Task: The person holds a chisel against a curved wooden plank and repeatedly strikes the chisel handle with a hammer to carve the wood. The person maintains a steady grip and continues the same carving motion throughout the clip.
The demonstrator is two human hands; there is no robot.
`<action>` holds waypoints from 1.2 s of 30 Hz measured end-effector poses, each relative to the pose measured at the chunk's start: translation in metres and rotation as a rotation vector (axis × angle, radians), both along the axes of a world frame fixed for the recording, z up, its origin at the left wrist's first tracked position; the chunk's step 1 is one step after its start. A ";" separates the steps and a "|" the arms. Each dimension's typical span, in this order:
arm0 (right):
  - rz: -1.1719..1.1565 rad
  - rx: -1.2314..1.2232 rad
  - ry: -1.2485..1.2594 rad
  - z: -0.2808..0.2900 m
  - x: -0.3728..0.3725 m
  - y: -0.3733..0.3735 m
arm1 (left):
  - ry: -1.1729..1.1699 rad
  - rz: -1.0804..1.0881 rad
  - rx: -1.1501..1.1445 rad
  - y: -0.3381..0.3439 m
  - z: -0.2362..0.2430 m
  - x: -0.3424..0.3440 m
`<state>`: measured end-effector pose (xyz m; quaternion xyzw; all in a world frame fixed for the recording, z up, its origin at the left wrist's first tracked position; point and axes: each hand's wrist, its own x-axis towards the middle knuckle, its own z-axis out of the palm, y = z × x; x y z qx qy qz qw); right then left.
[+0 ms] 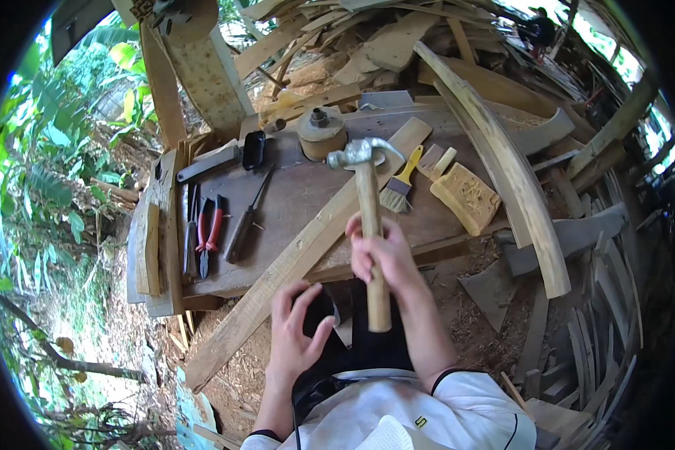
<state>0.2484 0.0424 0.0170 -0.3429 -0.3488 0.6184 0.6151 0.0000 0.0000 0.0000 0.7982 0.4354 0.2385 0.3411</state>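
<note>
A claw hammer is being gripped by its wooden handle in the right hand, its head being held up beyond that hand. The left hand is being held loosely open beside a long plank.

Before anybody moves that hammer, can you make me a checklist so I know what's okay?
1. Right hand around the hammer's handle: ok.
2. Left hand apart from the hammer: ok.
3. Long board wholly on the bench: not ok, its near end sticks out past the edge.
4. Red-handled pliers off the board: ok, they lie to its left.
5. Paintbrush bristles not touching the board: cannot tell, they are very close.
6. Hammer head fixed tightly: cannot tell.
</note>
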 end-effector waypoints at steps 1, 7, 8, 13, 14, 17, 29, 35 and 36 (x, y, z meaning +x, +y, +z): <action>0.012 -0.012 -0.084 0.006 0.011 0.010 | 0.082 0.059 0.123 0.006 0.004 0.004; -0.219 -0.086 -0.002 0.019 0.032 0.043 | 0.245 0.115 0.373 0.020 -0.009 -0.001; -0.251 -0.122 0.016 0.019 0.036 0.044 | 0.245 0.114 0.386 0.022 -0.013 -0.004; -0.332 -0.195 0.036 0.009 0.058 0.051 | 0.206 0.125 0.378 0.022 -0.012 -0.001; -0.324 -0.194 0.028 0.005 0.061 0.054 | 0.201 0.129 0.374 0.021 -0.011 0.000; -0.286 -0.194 0.104 0.000 0.068 0.062 | 0.205 0.139 0.388 0.021 -0.008 -0.001; -0.242 -0.249 0.111 -0.011 0.066 0.096 | 0.205 0.164 0.382 0.020 -0.005 0.003; -0.317 -0.209 0.130 -0.013 0.071 0.082 | 0.194 0.170 0.390 0.021 -0.005 0.004; -0.350 -0.180 0.139 -0.007 0.068 0.074 | 0.196 0.171 0.386 0.021 -0.006 0.004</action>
